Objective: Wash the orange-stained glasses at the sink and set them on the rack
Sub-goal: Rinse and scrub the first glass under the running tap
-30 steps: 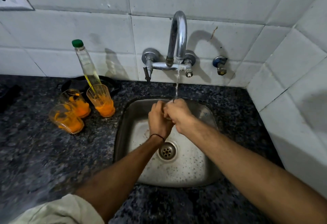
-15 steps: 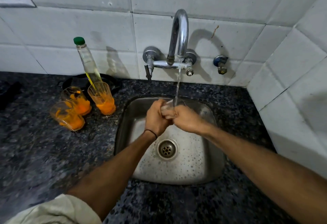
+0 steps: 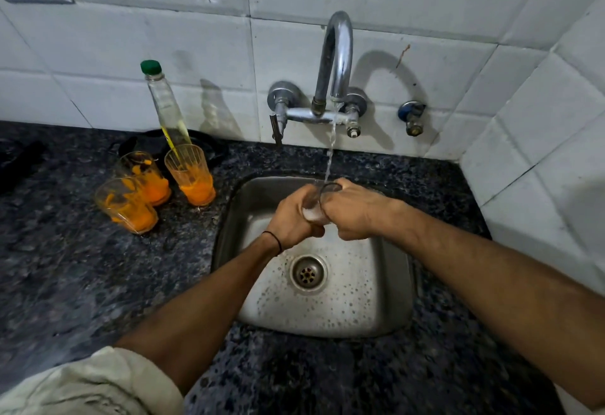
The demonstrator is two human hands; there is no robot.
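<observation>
Clasping a glass (image 3: 316, 201) under the tap (image 3: 334, 64), left hand (image 3: 293, 218) and right hand (image 3: 352, 210), each grip wrapped round, hiding most of it.

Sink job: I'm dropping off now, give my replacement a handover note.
Left hand and right hand both grip one glass over the sink, under the running tap. It looks nearly clean.
Three orange-stained glasses wait on the counter, left of the sink.
Left: finish rinsing, wash those three, rack all. No rack is in view.
</observation>
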